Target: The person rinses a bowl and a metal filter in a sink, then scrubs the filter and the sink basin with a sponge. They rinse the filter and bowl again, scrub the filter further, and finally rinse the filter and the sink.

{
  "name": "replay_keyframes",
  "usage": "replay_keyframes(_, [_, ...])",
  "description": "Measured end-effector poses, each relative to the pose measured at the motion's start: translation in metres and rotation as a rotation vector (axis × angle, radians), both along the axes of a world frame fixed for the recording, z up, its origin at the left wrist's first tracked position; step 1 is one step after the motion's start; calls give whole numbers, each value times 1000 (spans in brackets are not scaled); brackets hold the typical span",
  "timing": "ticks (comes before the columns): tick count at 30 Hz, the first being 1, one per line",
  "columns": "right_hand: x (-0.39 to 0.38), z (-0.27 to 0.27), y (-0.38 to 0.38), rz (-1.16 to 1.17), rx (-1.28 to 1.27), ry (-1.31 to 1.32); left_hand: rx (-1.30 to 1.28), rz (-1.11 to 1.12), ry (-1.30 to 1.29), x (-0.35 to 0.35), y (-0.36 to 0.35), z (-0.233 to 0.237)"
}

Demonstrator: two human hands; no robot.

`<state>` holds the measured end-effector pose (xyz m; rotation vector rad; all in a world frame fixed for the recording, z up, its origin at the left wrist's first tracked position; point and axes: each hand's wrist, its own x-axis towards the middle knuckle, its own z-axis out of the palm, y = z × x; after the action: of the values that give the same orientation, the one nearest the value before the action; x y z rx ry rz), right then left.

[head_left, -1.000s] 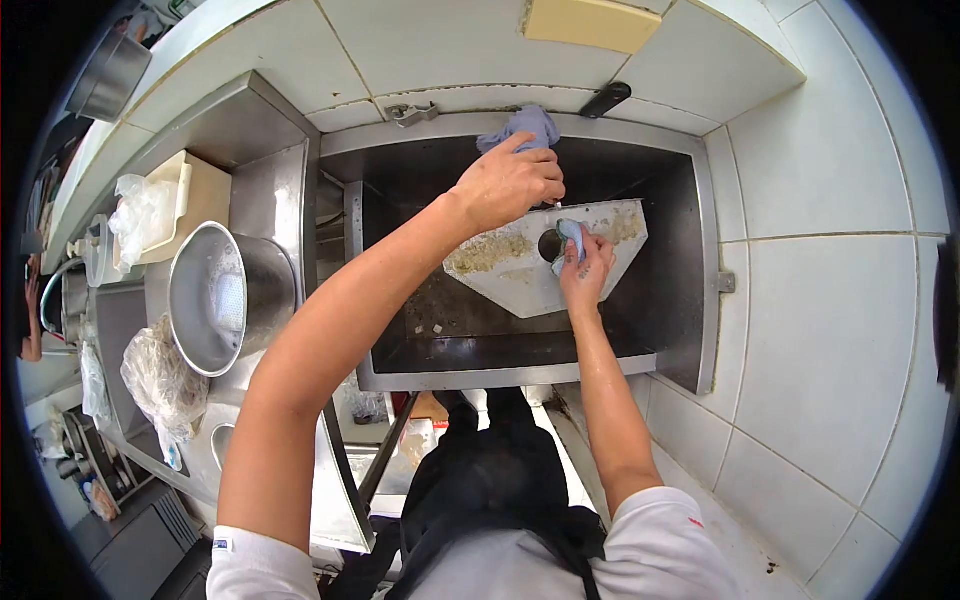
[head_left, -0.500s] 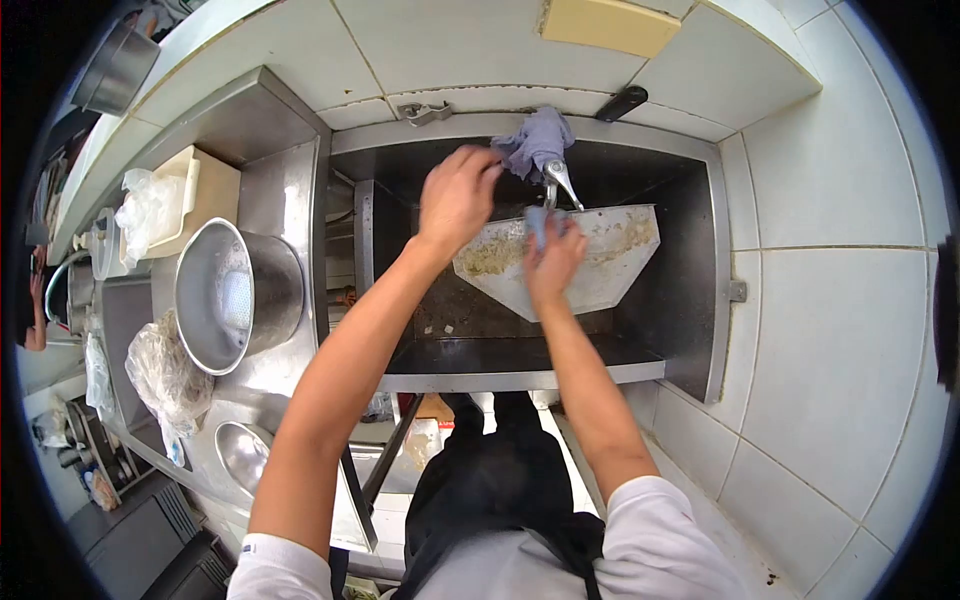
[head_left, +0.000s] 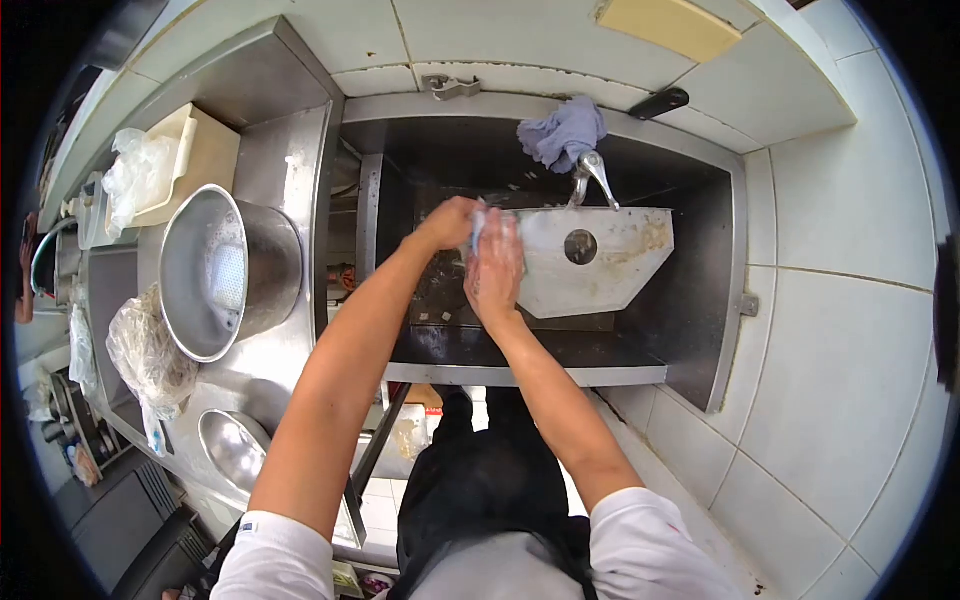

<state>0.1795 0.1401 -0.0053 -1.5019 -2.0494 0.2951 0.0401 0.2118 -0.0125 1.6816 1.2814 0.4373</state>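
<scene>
A pale, stained metal panel [head_left: 620, 255] with angled lower corners and a round hole leans inside the deep steel sink. At its upper left end is my left hand [head_left: 450, 224], fingers curled at the panel's edge and partly hidden. My right hand [head_left: 496, 268] presses on the panel's left part, blurred by motion. Under its fingers a bit of light blue cloth [head_left: 478, 226] shows; it could be a sponge. Just behind the panel stands the tap [head_left: 592, 178], with a crumpled blue-grey rag [head_left: 565, 132] draped beside it on the sink's back edge.
On the steel counter to the left stand a large pot [head_left: 270, 270], a cream plastic bin [head_left: 205, 165], a plastic bag [head_left: 150, 350] and a metal bowl [head_left: 232, 448]. A black handle [head_left: 660, 102] lies on the sink's back rim. Tiled wall borders the right side.
My left hand has come down from near the rag to the panel's left end. My right hand has moved left across the panel, uncovering the round hole. The view has shifted slightly.
</scene>
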Motion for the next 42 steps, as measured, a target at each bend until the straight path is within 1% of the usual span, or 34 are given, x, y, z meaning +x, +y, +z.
replay_keyframes(1, [0, -1, -4, 138, -13, 51, -115, 104, 85, -4, -2, 1])
replay_keyframes(2, [15, -5, -7, 135, -16, 50, -118, 101, 85, -5, -7, 2])
replay_keyframes(4, [66, -8, -13, 446, -104, 29, -65, 32, 92, -10, -12, 3])
replay_keyframes(5, [83, -5, -16, 446, -102, 26, -111, 5, 132, -10, -11, 5])
replay_keyframes(7, [99, 3, -19, 49, -88, -21, -100, 49, 94, -9, -4, -4])
replay_keyframes(8, [87, 5, -19, 50, -96, -24, -99, 89, 53, -4, -5, -9])
replay_keyframes(9, [62, 6, -13, -21, -28, 0, -103, 88, 49, 1, -5, -9])
replay_keyframes(10, [34, 4, -3, -88, 46, 27, -139, 159, 40, 6, -2, -6])
replay_keyframes(11, [2, -7, 3, -43, 74, 9, -179, 232, 34, 7, -2, -5])
replay_keyframes(12, [-19, -17, 4, 4, 98, -6, -186, 239, 37, 6, -4, -6])
replay_keyframes(13, [-20, -13, 2, 3, 89, 1, -173, 259, 35, 5, -7, -7])
replay_keyframes(15, [-20, 0, 0, 242, 82, 17, -163, 268, 33, 1, -7, -4])
replay_keyframes(16, [-8, -1, -4, 241, 76, 8, -88, 163, 156, 1, -5, -3])
replay_keyframes(17, [11, -6, -7, 314, 15, -56, -3, 59, 276, 1, -1, 1])
replay_keyframes(18, [33, -11, -12, 389, -51, -122, -3, 61, 265, 2, -2, 4])
replay_keyframes(20, [80, -13, -19, 241, -17, -143, 31, 139, 253, 0, -11, 7])
replay_keyframes(21, [82, -17, -18, 252, -24, -146, 107, 204, 267, 4, -16, 5])
replay_keyframes(22, [85, -20, -17, 101, -72, -207, 98, 199, 264, 10, -23, 5])
replay_keyframes(23, [86, -18, -11, -54, -110, -269, 199, 170, 316, 18, -26, 6])
replay_keyframes(24, [73, -14, -3, -77, -70, -229, 305, 150, 369, 23, -24, 9])
replay_keyframes(25, [54, -12, -2, -102, -36, -190, 179, 66, 479, 25, -13, 11])
replay_keyframes(26, [34, 1, -2, -13, -51, -177, 181, 65, 472, 25, -3, 15])
replay_keyframes(27, [23, 11, -6, 71, -75, -165, 167, -2, 530, 25, 3, 18])
replay_keyframes(28, [25, 11, -11, 60, -84, -171, 152, -75, 588, 24, 4, 16])
replay_keyframes(30, [32, 11, -17, 299, -87, -187, 153, -60, 606, 22, 2, 13])
replay_keyframes(31, [55, 7, -23, 323, -133, -229, 158, -44, 603, 21, 1, 12])
replay_keyframes(33, [109, 6, -28, 213, -178, -320, 192, 1, 592, 21, 2, 10])
replay_keyframes(34, [143, -3, -24, 170, -147, -389, 194, -4, 589, 23, 4, 11])
replay_keyframes(35, [159, 6, -23, -12, -129, -233, 176, -8, 599, 25, 7, 12])
replay_keyframes(36, [158, 4, -22, -14, -130, -239, 155, -9, 607, 29, 7, 12])
replay_keyframes(38, [137, 0, -14, -133, 67, -248, 178, 6, 625, 33, 3, 14])
replay_keyframes(39, [114, 0, -12, -103, -40, -212, 197, 25, 649, 33, 3, 15])
replay_keyframes(41, [63, 9, -10, -176, -110, -141, 167, 16, 673, 34, 5, 13])
replay_keyframes(42, [55, 9, -6, -132, -101, -266, 143, 15, 698, 33, 8, 10])
